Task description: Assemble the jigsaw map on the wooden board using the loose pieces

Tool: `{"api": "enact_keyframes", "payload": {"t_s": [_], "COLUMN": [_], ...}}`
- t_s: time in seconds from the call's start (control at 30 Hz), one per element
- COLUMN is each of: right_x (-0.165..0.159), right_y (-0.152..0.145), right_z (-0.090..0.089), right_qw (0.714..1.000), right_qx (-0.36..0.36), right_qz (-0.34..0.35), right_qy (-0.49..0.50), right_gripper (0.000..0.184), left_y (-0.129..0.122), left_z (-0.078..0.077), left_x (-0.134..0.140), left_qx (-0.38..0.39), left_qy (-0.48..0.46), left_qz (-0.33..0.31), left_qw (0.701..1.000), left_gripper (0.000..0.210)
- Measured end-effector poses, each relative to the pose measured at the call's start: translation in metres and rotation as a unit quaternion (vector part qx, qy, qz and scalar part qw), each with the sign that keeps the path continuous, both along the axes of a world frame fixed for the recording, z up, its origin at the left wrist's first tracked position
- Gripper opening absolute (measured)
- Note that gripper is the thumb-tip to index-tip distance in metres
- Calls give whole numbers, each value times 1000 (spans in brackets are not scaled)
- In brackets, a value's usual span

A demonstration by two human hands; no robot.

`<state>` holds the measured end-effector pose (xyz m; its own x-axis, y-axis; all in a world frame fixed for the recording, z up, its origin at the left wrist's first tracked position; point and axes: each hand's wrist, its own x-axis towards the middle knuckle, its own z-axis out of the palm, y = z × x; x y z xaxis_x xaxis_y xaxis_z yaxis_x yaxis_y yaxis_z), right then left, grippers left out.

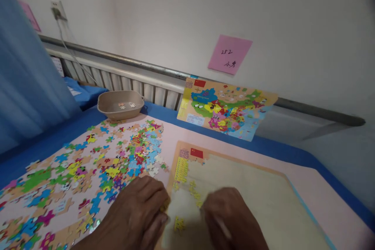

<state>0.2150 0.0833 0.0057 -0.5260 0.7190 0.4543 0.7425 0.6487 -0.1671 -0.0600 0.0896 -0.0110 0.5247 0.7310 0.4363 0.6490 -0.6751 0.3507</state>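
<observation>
Left hand [140, 209] curled, closed on mostly hidden yellowish jigsaw piece [166, 204], at left edge of puzzle board [246, 179]. Right hand [233, 216] blurred over board; can't tell if gripping. Lone yellow piece [179, 224] between hands. Loose pieces [113, 171] beyond left hand.

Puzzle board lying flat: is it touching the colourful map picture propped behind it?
Apart: the head view plainly shows a strip of pink sheet between the puzzle board and the map picture.
</observation>
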Motion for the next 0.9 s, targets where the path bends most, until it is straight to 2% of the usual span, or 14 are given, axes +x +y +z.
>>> {"api": "enact_keyframes", "payload": {"t_s": [0.1, 0.27, 0.43, 0.57, 0.73, 0.9], "right_x": [-1, -1, -2, -3, -7, -9], "right_y": [26, 38, 34, 32, 27, 23], "right_z": [-21, -40, -43, -41, -38, -37], "right_qw": [995, 990, 987, 986, 987, 986], "right_qx": [-28, -78, -98, -111, -121, -128], "right_qz": [-74, -95, -103, -91, -79, -88], "right_qy": [66, 69, 81, 90, 75, 64], "right_gripper": [18, 16, 17, 12, 22, 25], "left_y": [2, 7, 10, 11, 11, 9], "left_z": [-4, -22, -25, -22, -17, -17], "left_x": [7, 14, 13, 12, 11, 10], "left_qx": [4, 43, 47, 37, 8, 20], "left_qy": [36, 83, 120, 117, 123, 105], "left_qz": [-24, -37, -64, -61, -60, -54], "left_qw": [999, 995, 990, 991, 990, 993], "left_gripper": [32, 57, 67, 64, 62, 61]}}
